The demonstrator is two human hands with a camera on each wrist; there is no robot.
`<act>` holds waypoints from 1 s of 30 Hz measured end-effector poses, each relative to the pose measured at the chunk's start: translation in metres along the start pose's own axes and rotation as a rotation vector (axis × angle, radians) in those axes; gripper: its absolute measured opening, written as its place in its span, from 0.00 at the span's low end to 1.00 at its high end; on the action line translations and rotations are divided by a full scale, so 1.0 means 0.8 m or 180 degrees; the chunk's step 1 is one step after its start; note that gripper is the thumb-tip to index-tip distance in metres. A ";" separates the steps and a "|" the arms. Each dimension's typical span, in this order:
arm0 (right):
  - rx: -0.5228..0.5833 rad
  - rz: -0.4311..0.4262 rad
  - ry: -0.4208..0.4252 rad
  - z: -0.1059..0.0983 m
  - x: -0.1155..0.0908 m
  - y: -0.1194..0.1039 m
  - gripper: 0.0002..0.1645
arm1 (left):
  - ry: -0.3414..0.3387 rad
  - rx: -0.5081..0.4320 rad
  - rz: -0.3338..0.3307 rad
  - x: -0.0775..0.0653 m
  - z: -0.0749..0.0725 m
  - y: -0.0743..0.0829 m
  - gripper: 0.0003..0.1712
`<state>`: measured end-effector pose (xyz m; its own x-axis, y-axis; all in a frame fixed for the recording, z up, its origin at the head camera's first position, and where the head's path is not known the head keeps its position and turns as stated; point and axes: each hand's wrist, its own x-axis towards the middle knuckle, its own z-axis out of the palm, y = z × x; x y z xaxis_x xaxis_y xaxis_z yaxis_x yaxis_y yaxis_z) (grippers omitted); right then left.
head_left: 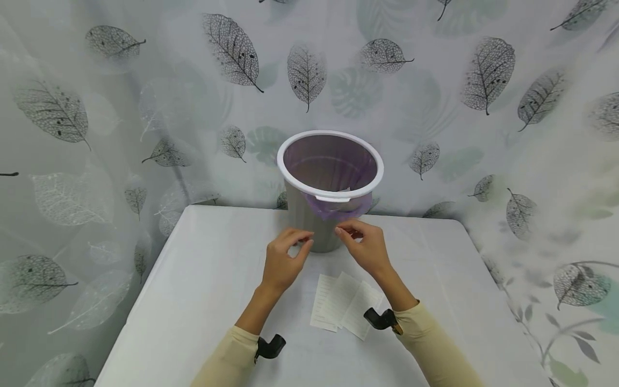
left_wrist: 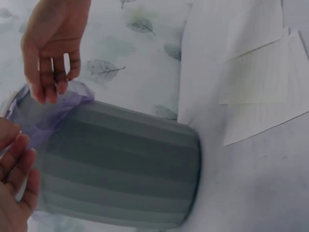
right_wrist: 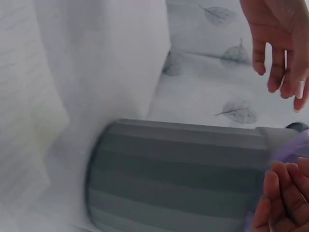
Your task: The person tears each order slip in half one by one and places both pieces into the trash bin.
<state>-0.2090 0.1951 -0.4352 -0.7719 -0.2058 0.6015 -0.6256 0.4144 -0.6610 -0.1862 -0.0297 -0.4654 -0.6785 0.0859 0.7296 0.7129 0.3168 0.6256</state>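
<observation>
A tall grey trash bin [head_left: 311,234] with a white rim [head_left: 355,137] stands upright at the back of the table. A purple bag [head_left: 338,207] lines it and hangs over the front of the rim. My left hand [head_left: 284,260] is in front of the bin's left side, fingers loosely bent and nothing between them. On the right, my right hand [head_left: 366,248] hovers by the hanging bag edge with relaxed fingers, also holding nothing visible. Three lined paper sheets [head_left: 344,303] lie overlapping on the table below the hands. Inside the bin, a small white piece [head_left: 345,190] shows near the front.
The white table [head_left: 203,290] ends at a back edge just behind the bin. A leaf-printed curtain [head_left: 184,107] hangs behind and along both sides. Black wrist cameras [head_left: 271,346] stick out from both cuffs, the right one over the paper sheets.
</observation>
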 end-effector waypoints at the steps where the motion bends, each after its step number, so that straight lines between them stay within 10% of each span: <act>1: -0.0030 0.0050 -0.0047 0.004 -0.005 0.005 0.04 | -0.0020 0.0006 -0.0040 -0.004 0.001 -0.001 0.08; 17: -0.0533 0.0962 -0.0983 0.062 -0.077 0.073 0.11 | -0.0574 0.0146 -0.1351 -0.076 0.027 -0.020 0.14; 30: -0.1263 0.0950 -0.1726 0.086 -0.101 0.092 0.27 | -0.0919 0.0538 -0.1671 -0.123 0.034 -0.048 0.10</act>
<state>-0.2004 0.1815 -0.5630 -0.9149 -0.4009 0.0469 -0.3712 0.7900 -0.4880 -0.1516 -0.0243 -0.5691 -0.9683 0.1226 0.2174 0.2491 0.5293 0.8111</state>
